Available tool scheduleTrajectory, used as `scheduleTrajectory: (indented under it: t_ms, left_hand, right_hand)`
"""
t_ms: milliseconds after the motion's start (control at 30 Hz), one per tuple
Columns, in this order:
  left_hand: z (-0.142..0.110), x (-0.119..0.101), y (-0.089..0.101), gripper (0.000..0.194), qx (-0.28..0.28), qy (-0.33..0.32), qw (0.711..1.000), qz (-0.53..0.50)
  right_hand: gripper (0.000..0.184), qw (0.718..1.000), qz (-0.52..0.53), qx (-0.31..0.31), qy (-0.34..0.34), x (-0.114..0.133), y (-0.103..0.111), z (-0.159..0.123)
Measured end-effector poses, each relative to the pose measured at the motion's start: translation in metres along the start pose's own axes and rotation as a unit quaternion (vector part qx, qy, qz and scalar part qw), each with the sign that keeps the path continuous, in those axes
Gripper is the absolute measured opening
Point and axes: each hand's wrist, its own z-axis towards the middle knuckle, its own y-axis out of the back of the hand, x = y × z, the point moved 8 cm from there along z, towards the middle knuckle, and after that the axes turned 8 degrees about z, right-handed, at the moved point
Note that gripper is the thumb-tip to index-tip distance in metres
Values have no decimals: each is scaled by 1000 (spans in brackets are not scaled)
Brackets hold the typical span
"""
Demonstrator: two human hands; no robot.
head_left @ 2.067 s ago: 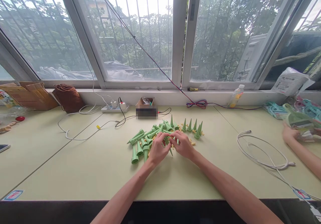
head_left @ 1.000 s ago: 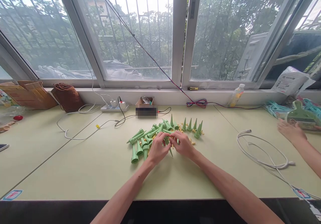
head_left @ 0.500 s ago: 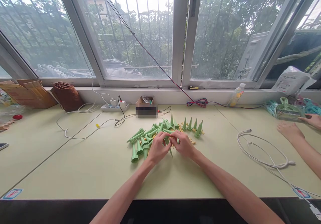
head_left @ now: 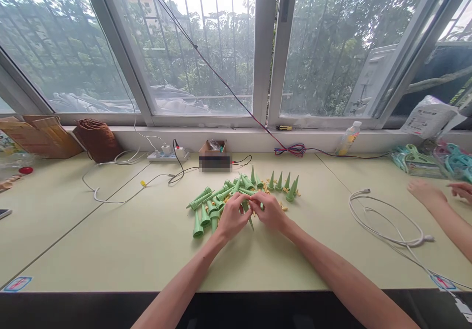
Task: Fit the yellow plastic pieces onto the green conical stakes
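Observation:
My left hand (head_left: 234, 216) is closed around a green plastic watering spike (head_left: 251, 222), whose pointed end slants down below the fingers. My right hand (head_left: 270, 211) pinches at the spike's wide end, its fingertips meeting those of the left. Between them shows a bit of a small yellow piece (head_left: 251, 200), mostly hidden by the fingers. To the left and behind lies a heap of green spikes (head_left: 205, 217), some standing and some lying. Several more spikes (head_left: 279, 181) stand upright behind my right hand, with small yellow pieces (head_left: 283, 208) scattered near them.
At the right, another person's hands (head_left: 427, 194) rest near green and blue plastic items (head_left: 415, 159). A coiled white cable (head_left: 387, 243) lies on the table. Along the back are a power strip (head_left: 167, 156), a small box (head_left: 213, 147), a bottle (head_left: 348, 138) and a brown bag (head_left: 98, 140).
My hands and the spike stay almost still. At the right, the other person's far hand has come away from the green plastic item, which now lies farther back.

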Motion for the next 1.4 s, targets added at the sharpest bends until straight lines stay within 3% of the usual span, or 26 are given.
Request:
scheduleTrajectory:
  t_ms: [1400]
  left_hand:
    - [-1, 5, -3, 14, -6, 5, 1000, -6]
  right_hand:
    - [19, 1000, 0, -21, -15, -3, 2, 1]
